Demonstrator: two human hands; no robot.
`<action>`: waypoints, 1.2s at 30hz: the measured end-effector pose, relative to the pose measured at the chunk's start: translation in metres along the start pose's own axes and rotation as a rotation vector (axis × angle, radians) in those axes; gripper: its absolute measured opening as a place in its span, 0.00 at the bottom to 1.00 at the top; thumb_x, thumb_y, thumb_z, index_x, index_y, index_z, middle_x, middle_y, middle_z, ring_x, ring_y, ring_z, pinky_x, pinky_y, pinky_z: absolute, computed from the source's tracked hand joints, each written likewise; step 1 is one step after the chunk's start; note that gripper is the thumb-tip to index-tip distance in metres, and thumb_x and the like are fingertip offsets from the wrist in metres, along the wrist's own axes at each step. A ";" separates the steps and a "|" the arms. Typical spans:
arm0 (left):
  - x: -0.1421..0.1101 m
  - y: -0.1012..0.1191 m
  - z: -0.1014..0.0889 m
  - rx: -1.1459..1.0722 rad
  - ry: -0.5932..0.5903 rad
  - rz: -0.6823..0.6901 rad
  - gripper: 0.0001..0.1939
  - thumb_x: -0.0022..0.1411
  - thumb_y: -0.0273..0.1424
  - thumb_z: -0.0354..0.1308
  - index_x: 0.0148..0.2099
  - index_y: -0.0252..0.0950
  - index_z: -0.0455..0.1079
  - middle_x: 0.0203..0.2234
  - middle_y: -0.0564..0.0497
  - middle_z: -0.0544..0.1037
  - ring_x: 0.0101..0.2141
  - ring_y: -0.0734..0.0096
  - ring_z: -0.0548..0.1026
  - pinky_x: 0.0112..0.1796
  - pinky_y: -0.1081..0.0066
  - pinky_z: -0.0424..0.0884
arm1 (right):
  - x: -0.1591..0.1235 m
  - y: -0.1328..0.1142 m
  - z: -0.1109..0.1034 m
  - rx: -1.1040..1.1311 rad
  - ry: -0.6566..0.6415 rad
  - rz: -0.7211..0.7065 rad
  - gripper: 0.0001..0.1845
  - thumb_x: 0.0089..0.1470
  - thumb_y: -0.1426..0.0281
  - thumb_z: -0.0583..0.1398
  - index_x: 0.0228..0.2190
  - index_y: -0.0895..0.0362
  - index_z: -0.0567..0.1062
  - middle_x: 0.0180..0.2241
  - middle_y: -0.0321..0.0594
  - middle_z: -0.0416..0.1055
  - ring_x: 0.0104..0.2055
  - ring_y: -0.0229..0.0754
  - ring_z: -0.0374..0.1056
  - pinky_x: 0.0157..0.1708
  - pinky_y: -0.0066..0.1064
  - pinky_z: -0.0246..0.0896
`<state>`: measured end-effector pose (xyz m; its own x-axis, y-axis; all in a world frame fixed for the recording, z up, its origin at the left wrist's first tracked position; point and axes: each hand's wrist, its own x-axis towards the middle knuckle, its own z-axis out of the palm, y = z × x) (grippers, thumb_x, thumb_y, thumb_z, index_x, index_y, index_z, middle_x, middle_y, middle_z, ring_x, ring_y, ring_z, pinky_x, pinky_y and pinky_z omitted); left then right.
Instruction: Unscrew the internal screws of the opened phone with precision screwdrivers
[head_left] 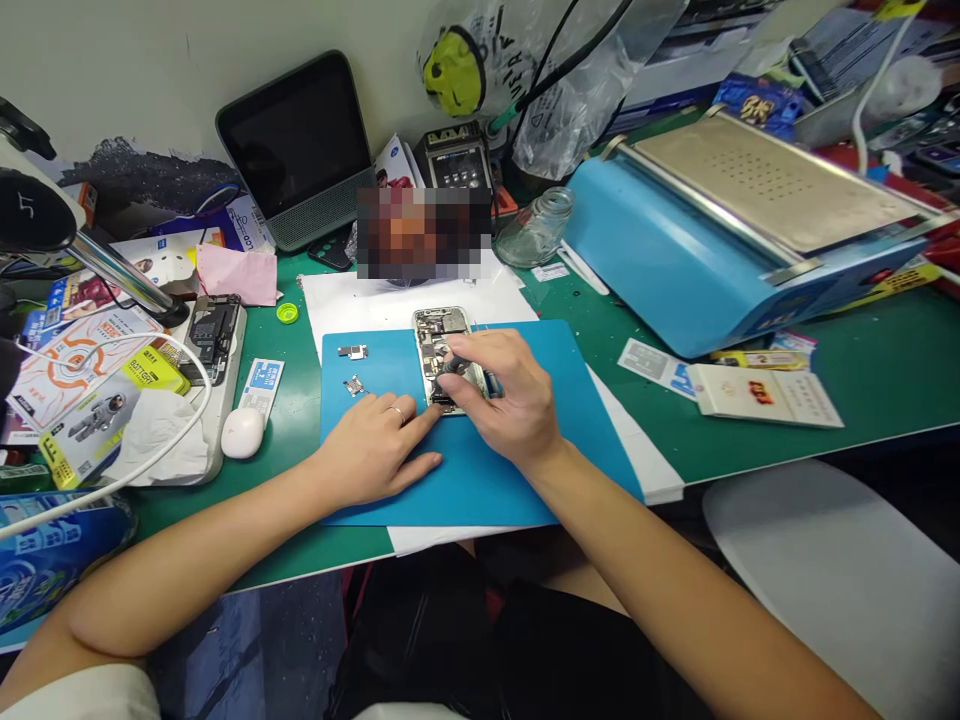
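An opened phone [430, 345] lies on the blue mat [570, 430], its inner boards and parts showing. My right hand [514, 395] is over the phone's right side, thumb and fingers closed around a small dark screwdriver [452, 366]. The screwdriver's tip is too small to make out, and the hand covers part of the phone. Resting on the mat with fingers stretched out, my left hand [379, 445] touches the phone's lower edge with its index fingertip. Two small metal phone parts, an upper one [352, 352] and a lower one [354, 386], lie left of the phone.
White paper [337, 300] lies under the mat. A blue machine with a metal plate [772, 180] stands at right, near a white box [765, 395]. Behind are a dark-screened device [296, 150] and a glass jar [536, 225]. A white earbud case [242, 433] sits at left.
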<state>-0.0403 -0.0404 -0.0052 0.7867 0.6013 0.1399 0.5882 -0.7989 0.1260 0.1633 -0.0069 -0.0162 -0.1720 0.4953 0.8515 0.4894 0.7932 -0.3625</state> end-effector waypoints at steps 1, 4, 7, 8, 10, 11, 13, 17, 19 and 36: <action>0.000 0.000 0.000 0.000 -0.005 -0.002 0.26 0.76 0.46 0.48 0.64 0.31 0.65 0.40 0.44 0.74 0.38 0.57 0.74 0.38 0.60 0.68 | 0.000 0.000 0.000 0.002 -0.002 0.003 0.23 0.61 0.74 0.63 0.56 0.48 0.71 0.43 0.42 0.81 0.44 0.48 0.77 0.43 0.45 0.75; 0.001 0.000 0.000 -0.007 -0.016 -0.005 0.26 0.76 0.46 0.47 0.64 0.31 0.65 0.40 0.43 0.74 0.39 0.56 0.74 0.38 0.59 0.69 | -0.001 -0.001 -0.001 0.050 -0.015 0.030 0.22 0.63 0.76 0.59 0.56 0.47 0.71 0.45 0.43 0.80 0.48 0.49 0.77 0.47 0.47 0.75; 0.001 0.000 0.000 -0.014 -0.011 -0.003 0.26 0.76 0.46 0.47 0.63 0.30 0.65 0.40 0.43 0.73 0.39 0.56 0.74 0.39 0.59 0.69 | -0.003 -0.002 -0.001 0.106 -0.031 0.064 0.23 0.64 0.77 0.58 0.57 0.47 0.70 0.42 0.40 0.81 0.48 0.47 0.77 0.48 0.46 0.76; 0.001 0.000 0.000 -0.014 -0.008 -0.002 0.26 0.76 0.46 0.47 0.63 0.30 0.65 0.40 0.43 0.74 0.39 0.56 0.74 0.39 0.59 0.70 | -0.003 -0.002 -0.001 0.111 -0.032 0.074 0.23 0.64 0.77 0.58 0.57 0.47 0.69 0.41 0.39 0.81 0.47 0.46 0.77 0.48 0.46 0.76; 0.001 0.000 0.000 -0.012 -0.001 -0.001 0.26 0.76 0.45 0.47 0.63 0.30 0.65 0.40 0.43 0.74 0.38 0.57 0.73 0.39 0.59 0.69 | -0.004 -0.001 0.000 0.109 -0.031 0.080 0.24 0.63 0.78 0.59 0.57 0.47 0.69 0.39 0.38 0.80 0.45 0.46 0.77 0.47 0.45 0.76; 0.000 0.000 0.000 -0.011 0.001 0.000 0.26 0.76 0.45 0.47 0.63 0.30 0.65 0.40 0.43 0.74 0.38 0.57 0.73 0.39 0.59 0.69 | -0.004 -0.001 0.000 0.105 -0.030 0.078 0.24 0.63 0.78 0.59 0.57 0.47 0.69 0.39 0.38 0.80 0.44 0.46 0.77 0.46 0.45 0.76; 0.000 0.000 -0.001 -0.009 -0.001 -0.001 0.26 0.77 0.45 0.47 0.63 0.30 0.65 0.40 0.43 0.74 0.39 0.56 0.73 0.39 0.59 0.69 | -0.004 0.000 0.001 0.103 -0.029 0.070 0.24 0.63 0.78 0.59 0.57 0.47 0.69 0.39 0.38 0.80 0.43 0.45 0.77 0.44 0.44 0.76; 0.001 0.000 -0.001 -0.009 -0.013 -0.006 0.26 0.77 0.46 0.46 0.64 0.30 0.65 0.40 0.43 0.74 0.39 0.57 0.74 0.39 0.59 0.69 | -0.004 0.000 0.002 0.114 -0.033 0.070 0.22 0.64 0.77 0.58 0.57 0.46 0.69 0.39 0.38 0.80 0.41 0.44 0.76 0.42 0.42 0.76; 0.001 0.000 0.000 -0.009 -0.016 -0.006 0.26 0.77 0.46 0.47 0.64 0.31 0.65 0.40 0.43 0.74 0.39 0.57 0.74 0.38 0.60 0.69 | -0.004 0.000 0.002 0.121 -0.033 0.074 0.22 0.64 0.76 0.58 0.57 0.47 0.68 0.39 0.39 0.80 0.41 0.45 0.76 0.41 0.42 0.76; 0.001 0.000 0.000 0.006 -0.014 0.000 0.27 0.76 0.46 0.47 0.64 0.31 0.65 0.40 0.43 0.74 0.38 0.57 0.73 0.38 0.60 0.68 | -0.006 -0.003 0.001 0.098 -0.072 0.061 0.28 0.63 0.78 0.59 0.61 0.47 0.65 0.41 0.40 0.78 0.41 0.46 0.75 0.41 0.43 0.77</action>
<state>-0.0396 -0.0397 -0.0046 0.7890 0.6013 0.1264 0.5895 -0.7987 0.1202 0.1621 -0.0116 -0.0212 -0.2074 0.5652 0.7985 0.4155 0.7898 -0.4512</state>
